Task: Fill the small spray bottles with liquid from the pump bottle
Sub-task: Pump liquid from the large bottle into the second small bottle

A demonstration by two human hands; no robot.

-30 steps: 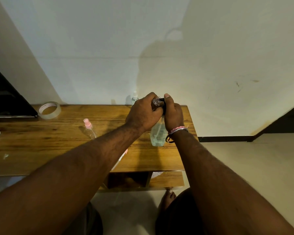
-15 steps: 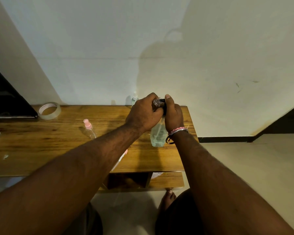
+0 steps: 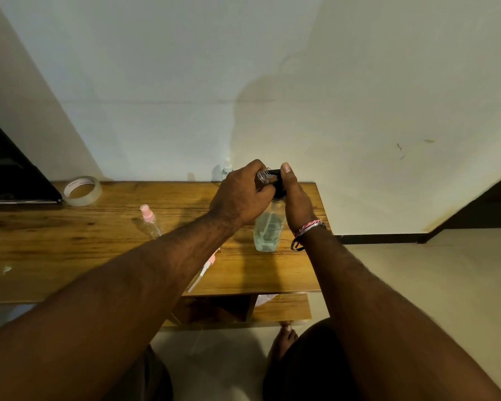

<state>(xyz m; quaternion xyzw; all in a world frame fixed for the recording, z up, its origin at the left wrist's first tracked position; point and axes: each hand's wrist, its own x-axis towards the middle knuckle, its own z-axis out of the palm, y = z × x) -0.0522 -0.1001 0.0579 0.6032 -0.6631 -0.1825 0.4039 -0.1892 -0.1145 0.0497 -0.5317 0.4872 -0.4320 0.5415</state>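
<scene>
pump bottle [image 3: 268,231]: clear, part-filled, upright on table | small spray bottle [image 3: 149,222]: pink cap, upright, left

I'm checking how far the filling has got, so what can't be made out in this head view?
- Small clear spray bottle: the left hand wraps it, so its liquid level is hidden.
- Black pump head: the right hand covers it, hiding the nozzle.
- Pink-tipped sprayer piece: mostly behind the left forearm.
- Pale bottle by the wall: too small and dim.
</scene>
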